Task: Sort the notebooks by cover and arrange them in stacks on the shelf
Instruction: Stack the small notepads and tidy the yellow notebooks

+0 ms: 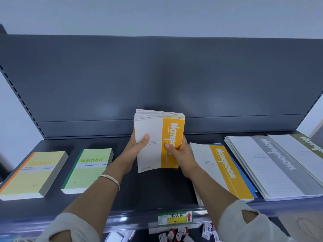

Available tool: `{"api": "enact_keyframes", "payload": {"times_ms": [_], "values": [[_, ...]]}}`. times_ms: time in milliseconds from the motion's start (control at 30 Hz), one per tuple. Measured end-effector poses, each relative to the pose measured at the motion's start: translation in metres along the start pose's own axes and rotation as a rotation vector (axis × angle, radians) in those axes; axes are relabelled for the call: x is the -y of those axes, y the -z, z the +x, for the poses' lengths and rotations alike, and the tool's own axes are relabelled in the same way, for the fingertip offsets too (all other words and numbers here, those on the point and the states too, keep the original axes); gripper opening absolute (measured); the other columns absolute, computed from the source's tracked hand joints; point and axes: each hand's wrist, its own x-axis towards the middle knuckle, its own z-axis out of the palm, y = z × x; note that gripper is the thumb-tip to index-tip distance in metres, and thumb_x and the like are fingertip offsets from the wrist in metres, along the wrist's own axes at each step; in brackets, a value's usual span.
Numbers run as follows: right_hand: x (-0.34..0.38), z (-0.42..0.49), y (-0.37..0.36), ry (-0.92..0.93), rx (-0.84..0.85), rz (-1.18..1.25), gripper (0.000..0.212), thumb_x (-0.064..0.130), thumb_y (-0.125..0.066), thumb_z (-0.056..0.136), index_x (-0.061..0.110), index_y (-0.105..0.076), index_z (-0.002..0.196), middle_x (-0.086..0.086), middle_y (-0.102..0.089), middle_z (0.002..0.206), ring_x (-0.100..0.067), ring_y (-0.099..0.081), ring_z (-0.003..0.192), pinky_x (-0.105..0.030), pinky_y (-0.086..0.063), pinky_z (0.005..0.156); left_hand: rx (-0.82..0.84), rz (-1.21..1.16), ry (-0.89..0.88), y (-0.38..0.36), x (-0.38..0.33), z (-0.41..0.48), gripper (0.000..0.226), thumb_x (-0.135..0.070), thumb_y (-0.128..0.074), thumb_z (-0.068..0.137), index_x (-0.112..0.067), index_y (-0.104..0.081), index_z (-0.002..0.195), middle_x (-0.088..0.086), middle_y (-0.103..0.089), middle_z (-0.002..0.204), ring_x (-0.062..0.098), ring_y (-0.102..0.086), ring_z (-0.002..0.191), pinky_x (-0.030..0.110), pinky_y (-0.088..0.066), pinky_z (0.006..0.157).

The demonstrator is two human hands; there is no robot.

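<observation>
Both hands raised over the middle of a dark shelf (157,193), holding upright a bundle of orange-banded notebooks (160,140). Left hand (138,145) in a closed grip on the bundle's left edge, right hand (176,149) clasping its right edge. Toward the shelf's left end, a yellow Gambit stack (33,175) and a green Gambit stack (87,170). Toward the right end, an orange-banded pile (222,170) and grey-banded notebooks (272,165).
</observation>
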Motion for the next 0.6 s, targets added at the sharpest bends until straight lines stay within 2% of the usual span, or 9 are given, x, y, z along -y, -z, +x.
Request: {"api": "enact_keyframes", "payload": {"times_ms": [100,167,233,267,367,433,533,600], "values": [[0.006,-0.001,-0.002,0.015,-0.04,-0.006,0.047,0.029,-0.063,0.09,0.026,-0.037,0.129,0.008,-0.054,0.117,-0.012,-0.05,0.11,-0.032,-0.04,0.095,0.041,0.12,0.002,0.003,0.002,-0.004,0.063,-0.05,-0.062,0.077,-0.034,-0.036,0.132,-0.01,-0.052,0.127,0.008,-0.05,0.114,0.024,-0.044,0.087],[0.01,-0.001,-0.005,0.027,-0.055,-0.021,0.046,0.026,-0.061,0.091,0.02,-0.038,0.13,0.008,-0.054,0.114,-0.011,-0.05,0.106,-0.029,-0.039,0.09,-0.018,0.145,-0.005,0.005,0.008,-0.004,0.055,-0.047,-0.059,0.079,-0.033,-0.042,0.129,-0.007,-0.054,0.127,0.013,-0.052,0.115,0.025,-0.046,0.086],[0.013,0.003,-0.009,0.014,-0.066,-0.034,0.04,0.027,-0.061,0.092,0.018,-0.041,0.125,0.006,-0.056,0.111,-0.013,-0.054,0.105,-0.028,-0.04,0.086,-0.079,0.125,0.012,0.005,0.007,-0.002,0.049,-0.042,-0.057,0.089,-0.027,-0.043,0.133,-0.003,-0.056,0.128,0.017,-0.055,0.115,0.028,-0.048,0.085],[0.012,0.006,-0.011,-0.008,-0.072,-0.051,0.038,0.03,-0.061,0.091,0.016,-0.044,0.122,0.005,-0.058,0.11,-0.016,-0.057,0.106,-0.029,-0.043,0.083,-0.116,0.099,0.044,0.005,0.004,-0.001,0.044,-0.039,-0.053,0.094,-0.023,-0.044,0.134,-0.001,-0.059,0.125,0.017,-0.058,0.109,0.026,-0.049,0.08],[0.005,0.009,-0.02,-0.152,-0.057,-0.118,0.044,0.037,-0.062,0.09,0.011,-0.046,0.122,-0.001,-0.058,0.108,-0.021,-0.059,0.103,-0.036,-0.047,0.084,-0.199,0.092,0.321,0.006,0.003,-0.003,0.035,-0.039,-0.046,0.098,-0.012,-0.053,0.12,0.005,-0.065,0.103,0.018,-0.062,0.086,0.028,-0.048,0.066],[-0.005,0.008,-0.025,-0.276,-0.023,-0.161,0.047,0.039,-0.061,0.09,0.011,-0.043,0.124,-0.006,-0.058,0.115,-0.025,-0.059,0.106,-0.042,-0.048,0.091,-0.214,0.165,0.492,0.01,0.008,-0.007,0.047,-0.048,-0.047,0.094,-0.007,-0.055,0.117,0.008,-0.063,0.105,0.023,-0.06,0.092,0.033,-0.047,0.078],[-0.011,0.011,-0.029,-0.389,0.022,-0.221,0.05,0.039,-0.061,0.091,0.012,-0.041,0.128,-0.01,-0.056,0.125,-0.029,-0.057,0.112,-0.046,-0.047,0.095,-0.277,0.452,0.571,0.024,0.033,0.003,0.074,-0.066,-0.047,0.083,-0.007,-0.051,0.128,0.01,-0.045,0.136,0.031,-0.044,0.124,0.041,-0.034,0.107],[-0.008,0.015,-0.03,-0.427,0.047,-0.263,0.052,0.039,-0.061,0.09,0.012,-0.04,0.13,-0.011,-0.056,0.127,-0.029,-0.057,0.113,-0.045,-0.047,0.095,-0.294,0.416,0.552,0.031,0.051,0.012,0.08,-0.068,-0.053,0.076,-0.006,-0.052,0.127,0.011,-0.044,0.137,0.033,-0.045,0.125,0.044,-0.035,0.109]]}}
